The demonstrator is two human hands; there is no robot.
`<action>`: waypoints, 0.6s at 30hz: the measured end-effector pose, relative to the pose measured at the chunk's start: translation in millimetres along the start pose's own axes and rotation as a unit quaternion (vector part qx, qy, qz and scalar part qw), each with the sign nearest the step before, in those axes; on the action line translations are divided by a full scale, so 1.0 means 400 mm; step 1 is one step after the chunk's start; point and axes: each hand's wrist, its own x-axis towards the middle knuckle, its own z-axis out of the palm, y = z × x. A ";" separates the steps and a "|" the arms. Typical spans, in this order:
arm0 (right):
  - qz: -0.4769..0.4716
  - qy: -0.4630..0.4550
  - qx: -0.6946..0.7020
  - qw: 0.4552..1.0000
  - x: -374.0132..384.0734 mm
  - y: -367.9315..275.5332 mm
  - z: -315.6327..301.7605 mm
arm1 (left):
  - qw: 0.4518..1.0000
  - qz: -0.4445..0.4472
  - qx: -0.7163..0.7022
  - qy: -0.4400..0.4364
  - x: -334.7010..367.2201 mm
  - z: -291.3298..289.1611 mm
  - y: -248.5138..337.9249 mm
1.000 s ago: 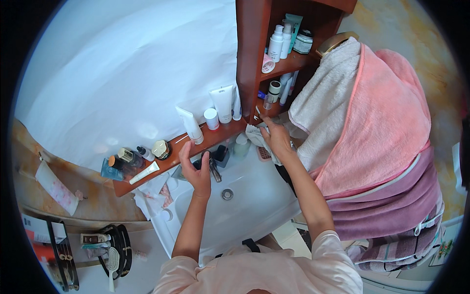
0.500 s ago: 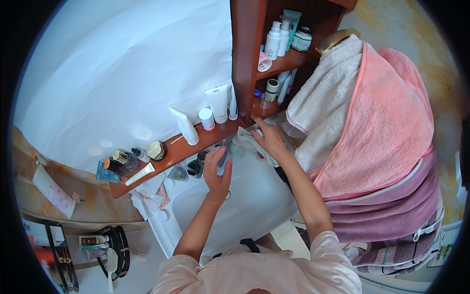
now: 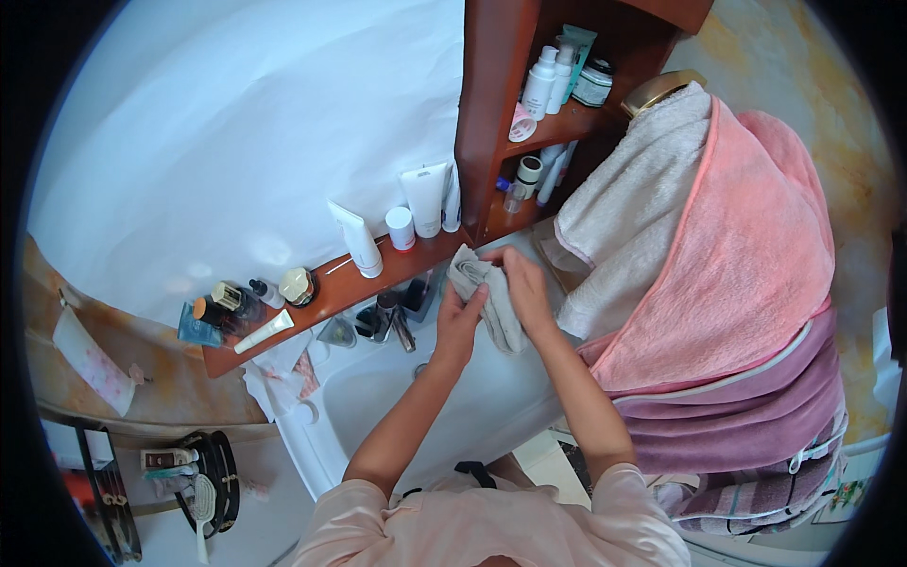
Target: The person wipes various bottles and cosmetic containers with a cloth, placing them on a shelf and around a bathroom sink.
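- Head view looks down on a white ceramic washbasin, the landmark for everything below, with both of the person's bare forearms reaching up over it from the lower edge.
- A small grey folded cloth is held above the far right corner of the washbasin, just in front of the wooden ledge.
- Left hand has its fingers closed on the near left edge of the cloth, thumb side pressed to the fabric.
- Right hand lies over the right side of the cloth, fingers curled around it and gripping; the two hands touch the cloth from opposite sides, close together.
- A reddish-brown wooden ledge runs along the far rim of the washbasin and carries, left to right, dark small bottles, a round gold-lidded jar, a white tube lying flat, a white upright tube, a small white pot with a red band and a large white standing tube.
- A tall wooden shelf unit rises beyond the far right corner of the washbasin, with white bottles on its upper shelf.
- To the right of the washbasin hang a cream towel, a pink towel and a mauve towel, overlapping.
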 end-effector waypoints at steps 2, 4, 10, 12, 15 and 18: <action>0.004 0.074 -0.076 0.994 0.044 0.007 -0.009 | 1.000 0.001 -0.008 0.018 -0.014 -0.002 0.011; -0.021 0.129 -0.155 0.979 0.098 0.035 -0.024 | 1.000 -0.004 -0.006 0.030 -0.031 -0.011 0.014; -0.163 0.167 -0.310 0.921 0.222 0.128 -0.066 | 0.999 -0.030 -0.016 0.026 -0.060 -0.035 0.016; -0.142 0.150 -0.337 0.918 0.233 0.137 -0.078 | 0.999 -0.038 -0.022 0.030 -0.061 -0.039 0.021; -0.137 0.135 -0.332 0.923 0.209 0.113 -0.080 | 0.999 -0.031 -0.033 0.008 -0.061 -0.071 0.029; -0.055 0.095 -0.230 0.967 0.099 0.015 -0.044 | 0.998 0.002 -0.068 -0.013 -0.071 -0.103 0.055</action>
